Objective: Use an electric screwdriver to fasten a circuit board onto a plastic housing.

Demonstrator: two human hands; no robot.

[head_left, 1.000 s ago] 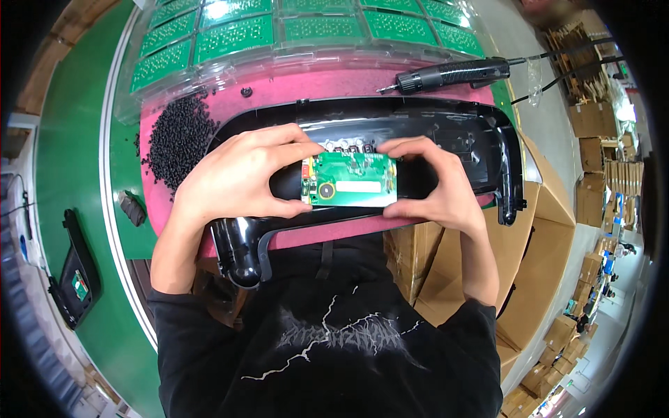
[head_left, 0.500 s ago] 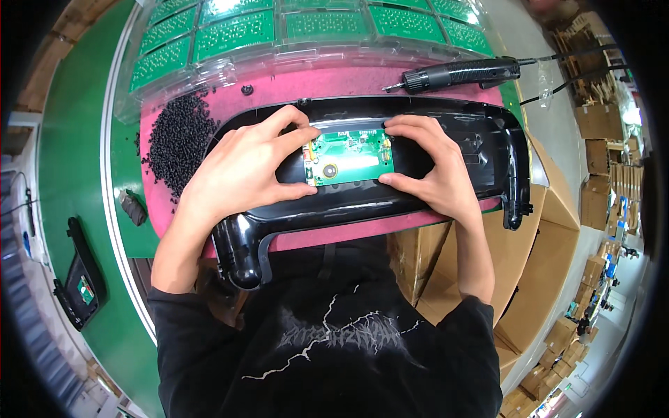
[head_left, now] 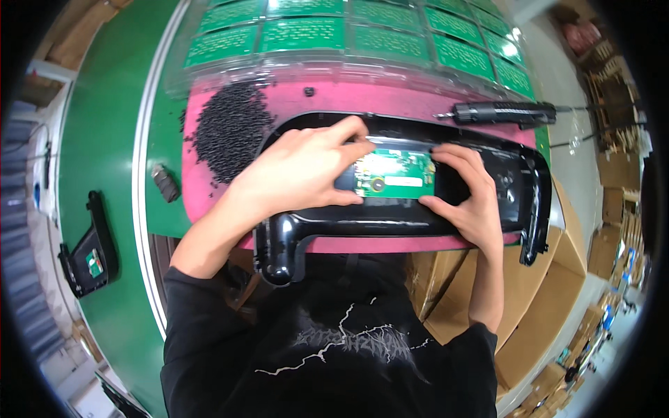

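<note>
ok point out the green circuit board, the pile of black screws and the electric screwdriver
green circuit board [head_left: 394, 174], head view, middle of its face
pile of black screws [head_left: 230, 129], head view, centre of the heap
electric screwdriver [head_left: 503, 111], head view, middle of its black body

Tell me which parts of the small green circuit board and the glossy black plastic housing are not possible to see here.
Head view only:
- Small green circuit board: both ends hidden under left hand and right hand.
- Glossy black plastic housing: its seat beneath the board covered.
- Board's tiny parts: too small.
- Pile of small black screws: single pieces too small.
</note>
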